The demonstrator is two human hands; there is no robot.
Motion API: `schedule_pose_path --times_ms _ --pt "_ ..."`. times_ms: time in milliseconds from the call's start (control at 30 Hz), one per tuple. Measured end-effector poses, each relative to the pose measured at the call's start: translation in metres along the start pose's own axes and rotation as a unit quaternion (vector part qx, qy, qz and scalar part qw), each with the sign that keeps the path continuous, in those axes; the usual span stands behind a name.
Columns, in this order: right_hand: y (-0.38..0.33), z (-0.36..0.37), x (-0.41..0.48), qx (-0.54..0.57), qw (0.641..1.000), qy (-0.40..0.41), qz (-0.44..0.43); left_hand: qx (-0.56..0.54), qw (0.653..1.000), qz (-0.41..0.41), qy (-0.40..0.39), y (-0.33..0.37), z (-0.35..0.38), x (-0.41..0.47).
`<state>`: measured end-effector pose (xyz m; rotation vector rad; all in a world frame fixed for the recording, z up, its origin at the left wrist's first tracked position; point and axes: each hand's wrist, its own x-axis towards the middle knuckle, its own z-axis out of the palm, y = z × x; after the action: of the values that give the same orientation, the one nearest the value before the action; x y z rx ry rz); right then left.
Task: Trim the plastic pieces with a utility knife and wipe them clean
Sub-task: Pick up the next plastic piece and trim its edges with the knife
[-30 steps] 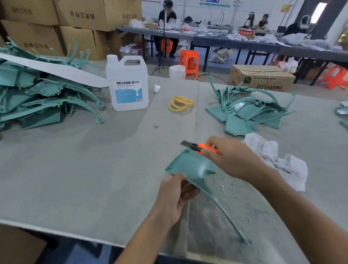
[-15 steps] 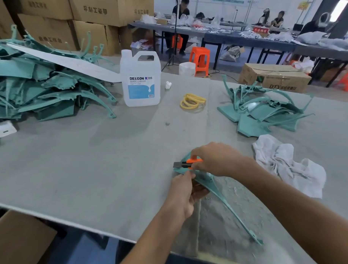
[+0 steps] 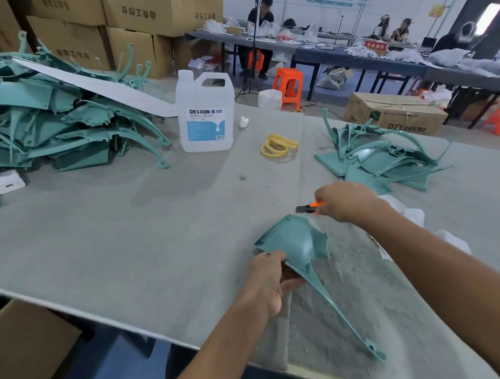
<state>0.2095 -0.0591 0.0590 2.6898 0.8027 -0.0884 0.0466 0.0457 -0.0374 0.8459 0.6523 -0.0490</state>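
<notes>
Left hand (image 3: 267, 276) pinches the teal plastic piece (image 3: 297, 243) by its near edge, five o'clock on the bench (image 3: 131, 236); right hand (image 3: 347, 200), apart at one o'clock, clamps the utility knife (image 3: 307, 207). Looks light, stiff, slick: grip the broad panel, not the whippy tail

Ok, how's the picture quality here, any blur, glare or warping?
Head view: wide-angle warping leans the far doorway, whose opening is blown out; the right hand and utility knife look slightly motion-smeared; the plastic piece and jug label read sharp.
</notes>
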Motion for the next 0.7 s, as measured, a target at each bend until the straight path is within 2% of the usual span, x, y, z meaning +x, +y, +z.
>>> schedule_pose_path --times_ms 133,233,333,567,700 --pt "-0.022 -0.022 -0.003 0.011 0.998 0.035 -0.060 -0.006 1.000 -0.006 -0.006 -0.001 0.000 0.002" --pt "-0.056 -0.037 -0.010 0.036 0.990 -0.030 -0.131 -0.008 1.000 -0.004 -0.012 -0.001 0.001 0.002" --pt "-0.079 -0.042 -0.014 -0.008 0.984 -0.079 -0.161 -0.010 1.000 -0.003 -0.015 -0.001 0.000 0.002" --pt "-0.069 -0.063 -0.005 0.019 0.983 -0.157 -0.092 0.010 0.999 0.021 -0.029 -0.005 0.000 0.000" --pt "-0.033 -0.070 0.002 -0.072 0.983 -0.171 -0.004 0.024 0.999 0.027 -0.039 -0.007 -0.001 -0.001"
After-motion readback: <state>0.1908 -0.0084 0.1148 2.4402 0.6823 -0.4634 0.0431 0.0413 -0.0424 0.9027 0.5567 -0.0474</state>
